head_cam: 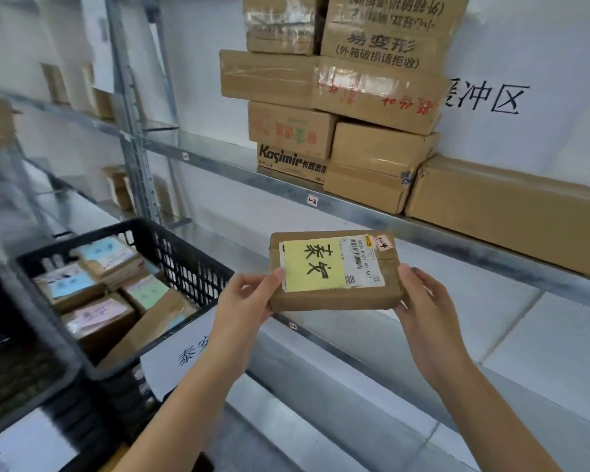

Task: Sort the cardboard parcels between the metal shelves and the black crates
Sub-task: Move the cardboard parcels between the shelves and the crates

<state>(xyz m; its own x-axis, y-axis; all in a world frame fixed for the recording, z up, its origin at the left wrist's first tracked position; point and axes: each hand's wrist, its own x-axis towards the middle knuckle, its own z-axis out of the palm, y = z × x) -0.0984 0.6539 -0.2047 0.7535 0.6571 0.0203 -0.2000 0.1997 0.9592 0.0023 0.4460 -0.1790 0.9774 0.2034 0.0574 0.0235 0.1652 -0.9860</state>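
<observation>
I hold a parcel (334, 270) mid-frame, left hand (244, 298) and right hand (423, 301) gripping its ends. The crate (198, 264) at left holds several; stacked boxes (338, 97) fill the shelf (252, 175). This one's unsorted.

The parcel (334, 270) sits between the left hand (242, 298) and right hand (423, 301), before the metal shelves (218, 166). To its left, a crate (191, 257) holds small parcels (96, 287). Stacked boxes (338, 97) stand on the upper shelf, above and behind.
</observation>
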